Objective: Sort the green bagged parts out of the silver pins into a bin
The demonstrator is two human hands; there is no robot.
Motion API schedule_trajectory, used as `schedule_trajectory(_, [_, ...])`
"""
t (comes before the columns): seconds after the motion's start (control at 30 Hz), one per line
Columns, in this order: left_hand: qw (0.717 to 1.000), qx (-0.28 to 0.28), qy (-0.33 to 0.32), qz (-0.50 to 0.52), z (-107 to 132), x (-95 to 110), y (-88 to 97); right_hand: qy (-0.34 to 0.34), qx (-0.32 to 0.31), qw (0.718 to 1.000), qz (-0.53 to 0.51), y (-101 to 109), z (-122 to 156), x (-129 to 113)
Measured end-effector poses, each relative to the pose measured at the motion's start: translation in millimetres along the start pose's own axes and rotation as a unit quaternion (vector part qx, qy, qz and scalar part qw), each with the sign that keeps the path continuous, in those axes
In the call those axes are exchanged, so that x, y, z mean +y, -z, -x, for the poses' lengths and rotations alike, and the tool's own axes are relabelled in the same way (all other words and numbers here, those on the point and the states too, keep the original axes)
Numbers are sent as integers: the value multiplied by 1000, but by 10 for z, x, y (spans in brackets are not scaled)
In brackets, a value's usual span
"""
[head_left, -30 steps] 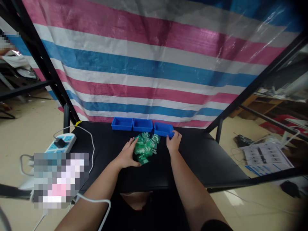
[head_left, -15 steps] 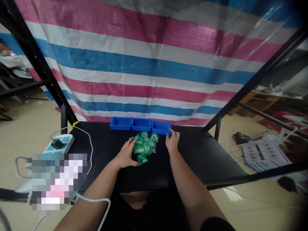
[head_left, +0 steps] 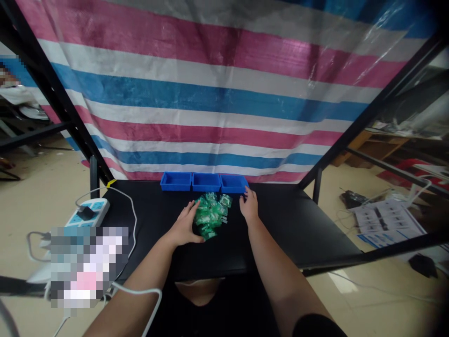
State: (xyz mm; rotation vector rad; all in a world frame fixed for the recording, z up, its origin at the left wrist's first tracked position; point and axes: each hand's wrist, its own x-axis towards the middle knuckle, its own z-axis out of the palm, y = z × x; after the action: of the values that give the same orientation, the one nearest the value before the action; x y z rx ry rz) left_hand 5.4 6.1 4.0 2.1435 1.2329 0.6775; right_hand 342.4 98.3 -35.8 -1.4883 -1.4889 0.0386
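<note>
Green pieces [head_left: 211, 215] lie in one loose heap on the black table [head_left: 291, 229], at its middle, just in front of a row of three blue trays. The heap is longer than it is wide. Its long axis runs away from the person, and the far end leans slightly to the right, toward the right tray [head_left: 233, 184]. The pieces are small and shiny. Their shape, and which way any single piece points, cannot be made out.

The left hand [head_left: 184, 228] lies palm down on the table, open and holding nothing. Its fingers curve against the left and near edge of the heap and hide that edge. The right hand [head_left: 249, 208] is just to the right of the heap's far end, apart from it. It is open with loosely bent fingers and grips nothing. Its fingertips reach the front right corner of the right tray; whether they touch it cannot be told. The heap therefore lies between the two hands, against the left one.

The left tray [head_left: 176, 181] and middle tray [head_left: 206, 182] stand edge to edge with the right tray, along the far side of the table. What the trays hold cannot be seen from this angle.

A power strip [head_left: 87, 213] with a black plug lies off the table's left corner, and a white cable [head_left: 131, 210] runs from it along the left edge. A striped tarp [head_left: 210, 93] hangs behind the table. Printed papers [head_left: 386, 220] lie on the floor to the right. A pixelated block [head_left: 87, 267] covers part of the lower left.
</note>
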Motion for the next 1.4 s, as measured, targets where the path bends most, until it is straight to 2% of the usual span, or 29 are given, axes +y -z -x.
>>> schedule_trajectory(0.27, [1000, 10, -2, -3, 77, 63, 9, 4, -36, 999, 4, 24, 19, -42])
schedule_trajectory(0.53, [998, 47, -37, -25, 249, 197, 26, -11, -22, 1000, 8, 81, 35, -113])
schedule_trajectory(0.73, [995, 64, -57, -56, 275, 217, 8, 51, -99, 994, 13, 119, 61, -213])
schedule_trajectory(1.03, [994, 60, -60, -75, 265, 229, 14, 116, -167, 978, 52, 92, 44, -225])
schedule_trajectory(1.13, [993, 59, -66, -77, 270, 260, 24, 120, -169, 977, 43, 81, 46, -209])
schedule_trajectory(1.3, [991, 60, -78, -87, 274, 326, 49, 81, -153, 985, 4, 80, 52, -207])
schedule_trajectory(1.4, [989, 62, -93, -93, 268, 354, 46, 71, -139, 987, 27, 88, 47, -218])
